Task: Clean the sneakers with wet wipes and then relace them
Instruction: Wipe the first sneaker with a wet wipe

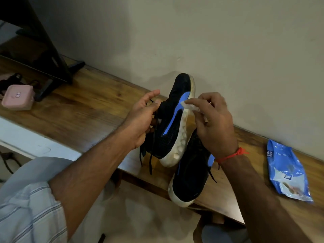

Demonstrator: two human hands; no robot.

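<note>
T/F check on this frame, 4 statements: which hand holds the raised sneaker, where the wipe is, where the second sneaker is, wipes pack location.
1. The left hand holds the raised sneaker. True.
2. The wipe is in the left hand. False: the right hand pinches it against the sole edge.
3. The second sneaker lies on the wooden bench. True.
4. The blue wipes pack sits left of the sneakers. False: it lies to their right.

Wooden bench (91, 109): sneaker (190, 181) under right hand; wipes pack (287, 171) beyond; pink case (17, 97), stand (57, 67) far left.
</note>
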